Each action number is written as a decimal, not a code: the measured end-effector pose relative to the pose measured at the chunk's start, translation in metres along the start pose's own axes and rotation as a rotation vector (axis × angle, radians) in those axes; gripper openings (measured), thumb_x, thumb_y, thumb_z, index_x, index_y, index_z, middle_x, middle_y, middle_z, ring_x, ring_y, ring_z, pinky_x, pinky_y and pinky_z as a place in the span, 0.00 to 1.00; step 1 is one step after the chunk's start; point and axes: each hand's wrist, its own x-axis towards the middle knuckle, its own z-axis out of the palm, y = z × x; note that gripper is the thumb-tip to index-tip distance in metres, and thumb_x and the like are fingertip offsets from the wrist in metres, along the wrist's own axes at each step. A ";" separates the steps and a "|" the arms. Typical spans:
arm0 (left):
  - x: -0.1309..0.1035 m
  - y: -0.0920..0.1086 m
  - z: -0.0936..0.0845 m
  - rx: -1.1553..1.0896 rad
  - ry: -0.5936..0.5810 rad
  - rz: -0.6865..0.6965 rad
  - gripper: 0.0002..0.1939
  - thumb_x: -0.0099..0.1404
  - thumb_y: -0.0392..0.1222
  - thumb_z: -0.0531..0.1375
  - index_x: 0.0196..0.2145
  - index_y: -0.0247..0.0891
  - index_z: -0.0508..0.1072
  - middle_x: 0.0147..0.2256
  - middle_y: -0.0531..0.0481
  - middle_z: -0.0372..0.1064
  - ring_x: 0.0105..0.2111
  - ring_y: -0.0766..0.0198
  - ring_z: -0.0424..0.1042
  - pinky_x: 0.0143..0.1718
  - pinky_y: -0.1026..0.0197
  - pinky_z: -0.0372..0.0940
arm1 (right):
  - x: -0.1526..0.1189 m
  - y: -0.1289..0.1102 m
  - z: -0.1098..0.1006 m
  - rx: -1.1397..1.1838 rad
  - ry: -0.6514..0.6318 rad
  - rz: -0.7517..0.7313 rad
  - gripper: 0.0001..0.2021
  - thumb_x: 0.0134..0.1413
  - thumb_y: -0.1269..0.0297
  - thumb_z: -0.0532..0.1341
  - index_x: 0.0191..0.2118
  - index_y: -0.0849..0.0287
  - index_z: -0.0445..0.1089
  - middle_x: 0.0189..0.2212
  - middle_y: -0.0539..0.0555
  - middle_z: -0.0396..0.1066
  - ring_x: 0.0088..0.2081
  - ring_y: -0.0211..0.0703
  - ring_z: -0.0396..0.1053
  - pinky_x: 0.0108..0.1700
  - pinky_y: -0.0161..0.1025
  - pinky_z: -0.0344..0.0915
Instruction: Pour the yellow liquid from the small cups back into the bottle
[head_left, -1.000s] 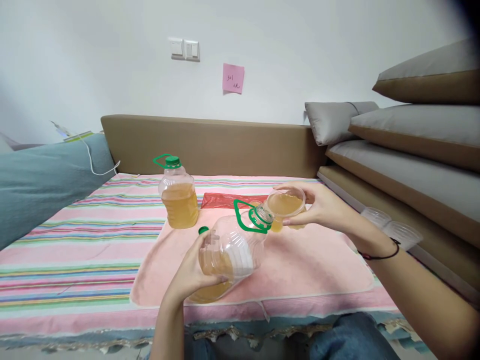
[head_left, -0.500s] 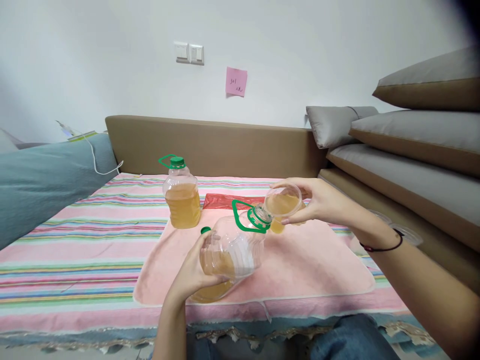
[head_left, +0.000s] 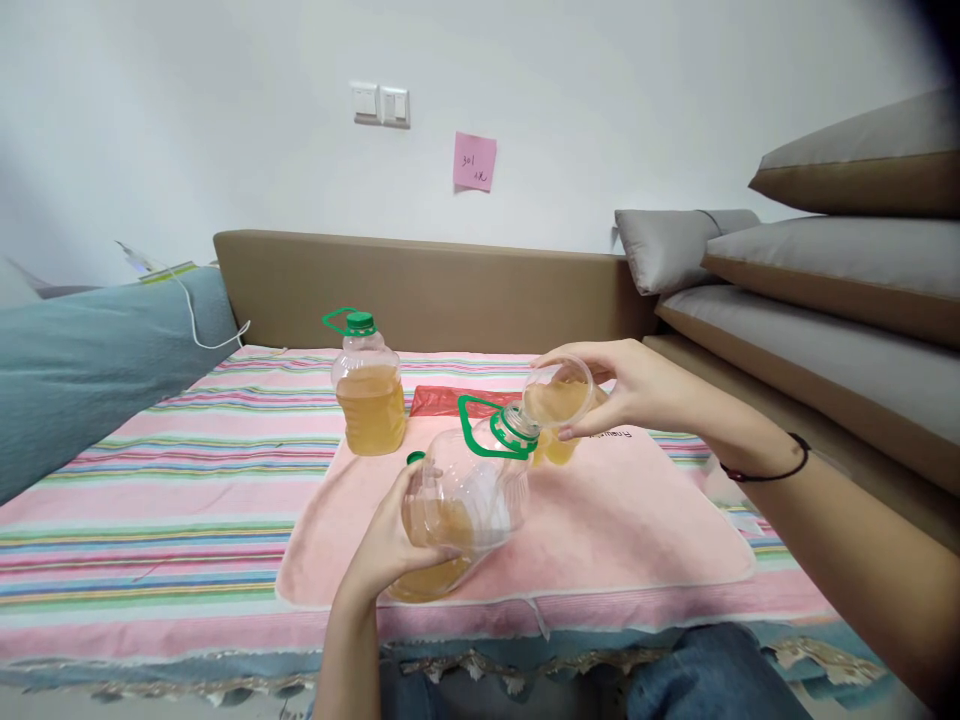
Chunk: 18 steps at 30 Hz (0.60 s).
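Observation:
My left hand (head_left: 390, 545) grips a clear plastic bottle (head_left: 469, 500) with a green ring handle, tilted with its neck up to the right and yellowish liquid low inside. In my right hand (head_left: 611, 395) is a clear round cup (head_left: 559, 392), tipped against the bottle's open mouth, with yellowish liquid in it. Behind the cup, partly hidden, stand yellow-filled containers (head_left: 559, 450). A second bottle (head_left: 373, 400), closed by a green cap, stands upright at the left. A small green cap (head_left: 415, 457) shows beside my left hand.
Under the bottles lies a pink mat (head_left: 630, 530) on a striped cloth (head_left: 187, 500). A red plastic bag (head_left: 442, 401) is behind the tilted bottle. Stacked cushions (head_left: 847, 310) rise on the right, and a blue-green cushion (head_left: 112, 350) is at the left.
My right hand has raised and tipped the cup a little, moving it slightly left with the bottle's mouth. More of the yellow containers behind now shows. The view has shifted slightly.

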 end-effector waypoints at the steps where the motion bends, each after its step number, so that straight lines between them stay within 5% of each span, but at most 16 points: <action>1: 0.000 0.000 0.000 -0.005 0.000 0.001 0.51 0.43 0.48 0.76 0.62 0.42 0.60 0.62 0.39 0.63 0.64 0.41 0.61 0.63 0.42 0.60 | 0.001 -0.001 0.000 0.003 -0.011 0.000 0.29 0.38 0.53 0.75 0.50 0.51 0.75 0.41 0.51 0.77 0.40 0.49 0.74 0.40 0.41 0.70; 18: -0.003 -0.006 -0.004 -0.013 0.023 -0.005 0.50 0.43 0.48 0.76 0.60 0.41 0.61 0.62 0.39 0.62 0.63 0.42 0.61 0.63 0.44 0.60 | 0.015 -0.021 -0.006 -0.096 -0.086 -0.013 0.31 0.36 0.52 0.75 0.50 0.52 0.75 0.37 0.49 0.77 0.37 0.47 0.75 0.38 0.39 0.68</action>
